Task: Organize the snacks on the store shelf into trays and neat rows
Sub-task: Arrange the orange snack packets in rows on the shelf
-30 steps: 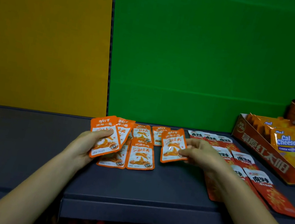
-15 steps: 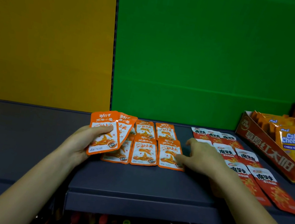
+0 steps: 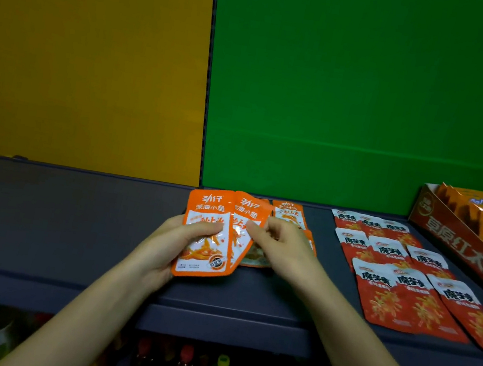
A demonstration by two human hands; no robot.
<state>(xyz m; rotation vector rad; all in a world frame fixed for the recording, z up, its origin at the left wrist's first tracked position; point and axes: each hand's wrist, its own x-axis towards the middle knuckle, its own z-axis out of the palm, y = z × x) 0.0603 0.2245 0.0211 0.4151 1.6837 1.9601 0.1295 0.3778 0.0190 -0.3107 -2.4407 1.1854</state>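
At frame centre, orange packets (image 3: 204,240) are held fanned in the left grip (image 3: 171,243), one pinched by the right grip (image 3: 284,250). Red packets (image 3: 402,284) at right lie rowed; the orange rows are judged unfinished.

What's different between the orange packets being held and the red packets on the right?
The orange packets are gripped, fanned, in the left hand; the red packets lie flat in rows. Orange packets have orange tops, red packets white tops. Both are small flat sachets.
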